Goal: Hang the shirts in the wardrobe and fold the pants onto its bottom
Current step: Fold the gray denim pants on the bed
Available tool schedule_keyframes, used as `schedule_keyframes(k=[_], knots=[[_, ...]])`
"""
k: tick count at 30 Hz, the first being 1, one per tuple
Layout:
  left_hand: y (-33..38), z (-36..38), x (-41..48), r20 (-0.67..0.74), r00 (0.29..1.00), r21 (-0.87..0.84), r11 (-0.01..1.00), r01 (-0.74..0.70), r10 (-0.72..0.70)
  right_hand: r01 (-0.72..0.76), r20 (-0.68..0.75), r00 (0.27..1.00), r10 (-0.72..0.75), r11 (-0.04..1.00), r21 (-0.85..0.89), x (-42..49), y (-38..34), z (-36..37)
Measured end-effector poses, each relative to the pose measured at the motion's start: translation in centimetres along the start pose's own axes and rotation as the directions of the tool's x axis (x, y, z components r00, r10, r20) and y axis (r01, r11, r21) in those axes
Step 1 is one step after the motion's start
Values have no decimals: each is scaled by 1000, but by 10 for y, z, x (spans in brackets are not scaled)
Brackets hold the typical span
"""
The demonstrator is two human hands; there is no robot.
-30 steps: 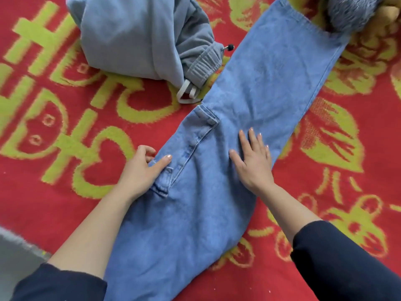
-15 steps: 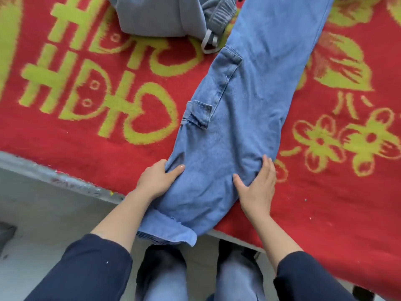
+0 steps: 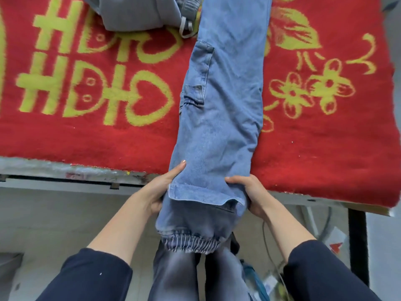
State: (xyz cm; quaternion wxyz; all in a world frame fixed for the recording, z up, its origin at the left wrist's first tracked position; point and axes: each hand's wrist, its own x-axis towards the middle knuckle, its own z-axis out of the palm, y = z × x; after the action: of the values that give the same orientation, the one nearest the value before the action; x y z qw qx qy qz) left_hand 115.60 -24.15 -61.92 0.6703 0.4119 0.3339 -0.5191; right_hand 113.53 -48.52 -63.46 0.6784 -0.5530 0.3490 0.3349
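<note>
Holding the jeans [image 3: 219,118] by the bottom end, my left hand [image 3: 161,187] and right hand [image 3: 252,192] curl tight around both sides, over the red blanket [image 3: 86,135] edge.

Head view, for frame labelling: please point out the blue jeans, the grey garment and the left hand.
blue jeans [image 3: 223,118], head view, middle of the denim leg.
grey garment [image 3: 130,16], head view, its folded body.
left hand [image 3: 160,189], head view, base of the thumb.
</note>
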Motion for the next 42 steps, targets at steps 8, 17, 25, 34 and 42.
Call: schedule_keyframes(k=[8, 17, 25, 34, 42], knots=[[-68, 8, -39, -271, 924, 570, 729, 379, -268, -440, -169, 898, 406, 821, -364, -70, 44, -24], [46, 37, -58, -115, 987, 408, 900, 153, -116, -81, -22, 996, 86, 981, 175, -76, -63, -24], [162, 88, -22, -157, 977, -26, 988, -153, 147, 112, -45, 994, -103, 888, 447, -13, -170, -21], [315, 143, 31, -132, 931, -240, 901, -362, 339, 105, -132, 990, -59, 918, 382, 92, -306, -46], [419, 160, 73, -145, 854, -374, 771, -515, 500, 258, -174, 966, -193, 798, 545, 148, -402, -43]])
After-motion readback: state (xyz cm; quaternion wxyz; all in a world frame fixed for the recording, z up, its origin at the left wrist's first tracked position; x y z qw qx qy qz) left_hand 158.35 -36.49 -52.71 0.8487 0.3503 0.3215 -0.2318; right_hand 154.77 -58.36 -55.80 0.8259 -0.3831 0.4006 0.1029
